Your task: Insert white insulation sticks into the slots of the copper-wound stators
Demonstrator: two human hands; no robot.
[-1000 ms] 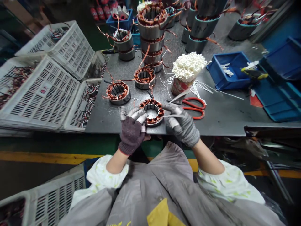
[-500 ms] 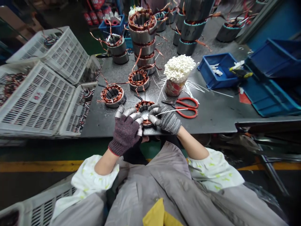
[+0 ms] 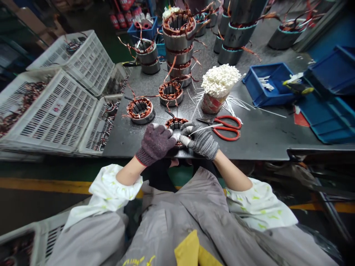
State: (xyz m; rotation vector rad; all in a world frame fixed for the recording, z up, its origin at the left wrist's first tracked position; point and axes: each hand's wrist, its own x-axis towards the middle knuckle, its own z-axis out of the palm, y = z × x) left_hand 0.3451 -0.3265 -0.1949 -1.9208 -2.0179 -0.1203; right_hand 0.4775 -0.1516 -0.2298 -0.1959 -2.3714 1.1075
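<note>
A motor stator [image 3: 177, 122] with copper windings stands near the table's front edge, between my two gloved hands. My left hand [image 3: 158, 142], in a dark purple glove with taped fingertips, is closed against the stator's left and near side. My right hand [image 3: 203, 141], in a grey glove, is curled at its right side. A white cable tie [image 3: 207, 128] sticks out to the right from the right hand's fingers. The fingertips cover the near part of the windings, so the tie's other end is hidden. Red-handled scissors [image 3: 215, 120] lie just beyond the right hand.
White cable ties [image 3: 220, 79] fill a cup [image 3: 212, 104], with loose ones beside it. Two wound stators [image 3: 141, 111] [image 3: 171, 93] stand left, before a stator stack [image 3: 179, 57]. White crates [image 3: 66, 111] flank the table; a blue bin [image 3: 267, 94] sits right.
The view has shifted slightly, so the table things appear farther right. My left hand has turned, its fingers more curled, with thumb and fingertips drawn in toward the right hand. The right hand stays at the stator.
</note>
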